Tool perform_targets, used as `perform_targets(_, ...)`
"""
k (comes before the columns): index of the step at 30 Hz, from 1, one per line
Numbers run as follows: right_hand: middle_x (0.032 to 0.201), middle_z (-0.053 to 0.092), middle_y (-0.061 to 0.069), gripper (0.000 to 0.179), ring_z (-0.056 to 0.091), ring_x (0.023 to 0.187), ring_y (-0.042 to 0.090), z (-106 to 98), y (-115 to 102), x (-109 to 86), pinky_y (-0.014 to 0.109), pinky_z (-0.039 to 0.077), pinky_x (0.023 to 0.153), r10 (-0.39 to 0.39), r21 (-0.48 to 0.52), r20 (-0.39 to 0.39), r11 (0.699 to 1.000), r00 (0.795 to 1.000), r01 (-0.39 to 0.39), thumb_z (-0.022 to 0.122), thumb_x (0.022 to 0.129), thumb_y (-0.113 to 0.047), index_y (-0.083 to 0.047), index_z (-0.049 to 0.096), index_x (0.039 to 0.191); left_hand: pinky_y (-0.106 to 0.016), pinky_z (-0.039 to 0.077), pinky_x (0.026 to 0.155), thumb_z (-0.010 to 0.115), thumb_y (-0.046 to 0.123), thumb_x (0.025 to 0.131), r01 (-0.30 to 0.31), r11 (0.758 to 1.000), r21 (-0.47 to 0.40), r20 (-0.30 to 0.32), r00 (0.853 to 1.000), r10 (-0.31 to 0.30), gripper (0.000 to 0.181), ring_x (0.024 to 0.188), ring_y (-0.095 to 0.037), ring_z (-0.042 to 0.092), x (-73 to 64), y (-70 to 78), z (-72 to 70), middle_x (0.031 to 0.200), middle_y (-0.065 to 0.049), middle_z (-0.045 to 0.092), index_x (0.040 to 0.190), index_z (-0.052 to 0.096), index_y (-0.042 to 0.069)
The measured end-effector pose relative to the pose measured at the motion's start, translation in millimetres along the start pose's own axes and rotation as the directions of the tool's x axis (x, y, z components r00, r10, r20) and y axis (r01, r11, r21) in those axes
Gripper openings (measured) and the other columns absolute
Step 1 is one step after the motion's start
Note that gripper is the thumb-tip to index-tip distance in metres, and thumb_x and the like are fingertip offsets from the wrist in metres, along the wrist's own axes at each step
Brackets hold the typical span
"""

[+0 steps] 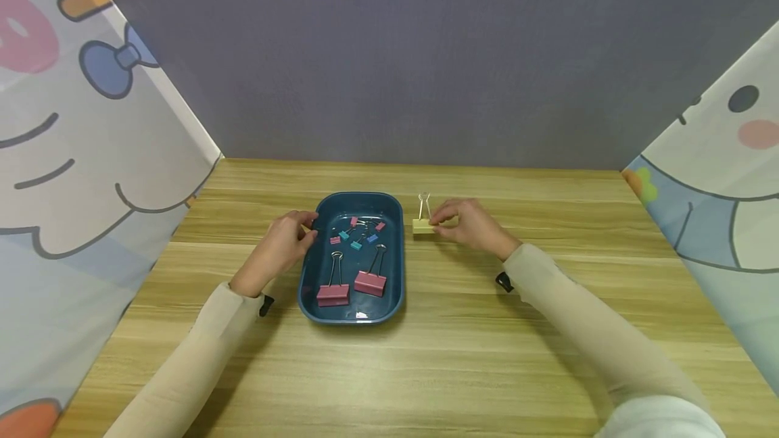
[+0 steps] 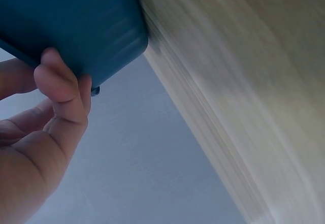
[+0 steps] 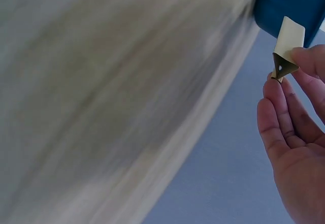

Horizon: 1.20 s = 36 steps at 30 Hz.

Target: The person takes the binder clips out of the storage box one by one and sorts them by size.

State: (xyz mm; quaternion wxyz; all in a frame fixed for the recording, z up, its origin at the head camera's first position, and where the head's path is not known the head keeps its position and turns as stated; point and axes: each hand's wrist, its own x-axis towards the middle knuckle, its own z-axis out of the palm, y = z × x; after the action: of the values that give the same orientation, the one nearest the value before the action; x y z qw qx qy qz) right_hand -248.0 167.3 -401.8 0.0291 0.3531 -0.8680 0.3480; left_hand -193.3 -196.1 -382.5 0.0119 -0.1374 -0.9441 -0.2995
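Table [image 1: 487, 357] stretches wide right of and nearer than tray [image 1: 402, 255], far edge beyond tray | yellow clip [image 1: 421, 226] just right of tray, handles point toward far edge, body's long axis crosswise to tray's | right hand [image 1: 471, 225] pinches clip | left hand [image 1: 282, 242] pinches tray's left rim

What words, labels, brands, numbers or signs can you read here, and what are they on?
None can be read.
Tray: a small bright patch at its near end, too small to tell whether label or glare.
Yellow clip, large pink clips: no lettering shows.
Small clips: too small to tell.
Wall prints: cartoon shapes, no writing.
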Motion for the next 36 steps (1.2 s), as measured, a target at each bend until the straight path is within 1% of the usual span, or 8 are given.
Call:
perform_targets(5, 0.091, 0.068, 0.002, 0.011, 0.063, 0.087, 0.017, 7.2, 5.7, 2.5, 0.032, 0.052, 0.078, 0.029, 0.019, 0.037, 0.999, 0.999, -0.03, 0.074, 0.079, 0.0, -0.003, 0.075, 0.089, -0.028, 0.05, 0.056, 0.06, 0.002, 0.09, 0.001, 1.0, 0.005, -0.005, 1.0, -0.001, 0.034, 0.069, -0.02, 0.058, 0.9, -0.9, 0.0, 0.101, -0.018, 0.058, 0.122, 0.056, -0.009)
perform_targets(8, 0.092, 0.068, 0.002, 0.011, 0.063, 0.087, 0.017, 10.2, 7.4, 3.1, 0.03, 0.052, 0.077, 0.039, 0.014, 0.061, 0.999, 0.997, -0.04, 0.074, 0.078, 0.0, -0.003, 0.074, 0.088, -0.028, 0.05, 0.055, 0.06, 0.002, 0.09, -0.003, 1.0, 0.001, -0.005, 1.0, 0.003, 0.035, 0.068, -0.02, 0.058, 0.5, -0.9, -0.1, 0.1, -0.019, 0.058, 0.123, 0.055, -0.01)
perform_targets(14, 0.092, 0.068, 0.001, 0.011, 0.063, 0.087, 0.018, 12.5, 6.9, 4.3, 0.032, 0.052, 0.077, 0.045, -0.024, 0.097, 0.999, 0.994, -0.043, 0.074, 0.079, -0.001, -0.005, 0.074, 0.089, -0.027, 0.05, 0.054, 0.06, 0.001, 0.09, -0.002, 1.0, -0.007, -0.005, 1.0, 0.002, 0.034, 0.067, -0.02, 0.057, 0.1, -0.7, -0.5, 0.1, -0.018, 0.057, 0.122, 0.056, -0.01)
perform_targets(19, 0.092, 0.067, -0.002, 0.01, 0.062, 0.085, 0.016, 12.3, 5.8, 5.3, 0.032, 0.051, 0.075, 0.093, -0.032, 0.155, 0.995, 0.984, -0.089, 0.073, 0.081, -0.005, -0.009, 0.075, 0.09, -0.027, 0.049, 0.055, 0.06, 0.001, 0.09, -0.005, 1.0, -0.003, -0.006, 1.0, 0.005, 0.034, 0.067, -0.019, 0.056, 0.2, -1.1, -0.2, 0.1, -0.018, 0.057, 0.122, 0.056, -0.009)
perform_targets(23, 0.092, 0.067, -0.002, 0.009, 0.062, 0.084, 0.015, 12.6, 5.5, 5.7, 0.031, 0.052, 0.074, 0.117, -0.033, 0.185, 0.993, 0.976, -0.112, 0.073, 0.082, -0.006, -0.01, 0.075, 0.09, -0.028, 0.049, 0.055, 0.06, 0.001, 0.09, -0.016, 1.0, -0.005, -0.006, 1.0, 0.016, 0.033, 0.067, -0.019, 0.057, 0.0, -1.4, 0.3, 0.101, -0.019, 0.057, 0.121, 0.056, -0.009)
perform_targets(30, 0.095, 0.067, 0.0, 0.01, 0.063, 0.086, 0.016, 14.0, 6.8, 6.0, 0.031, 0.052, 0.074, 0.13, -0.041, 0.192, 0.991, 0.973, -0.125, 0.071, 0.083, -0.007, -0.01, 0.075, 0.091, -0.028, 0.05, 0.055, 0.06, 0.001, 0.09, -0.018, 1.0, -0.008, -0.005, 1.0, 0.018, 0.033, 0.068, -0.019, 0.057, -0.1, -0.5, 0.9, 0.101, -0.019, 0.058, 0.121, 0.057, -0.009)
perform_targets(36, 0.096, 0.067, 0.001, 0.01, 0.063, 0.087, 0.017, 14.6, 6.0, 6.7, 0.031, 0.052, 0.076, 0.121, -0.06, 0.187, 0.992, 0.975, -0.112, 0.071, 0.084, -0.007, -0.009, 0.075, 0.093, -0.028, 0.05, 0.055, 0.06, 0.0, 0.09, -0.024, 1.0, -0.005, -0.012, 1.0, 0.024, 0.033, 0.068, -0.019, 0.058, -0.5, -1.1, 1.0, 0.101, -0.019, 0.058, 0.12, 0.057, -0.01)
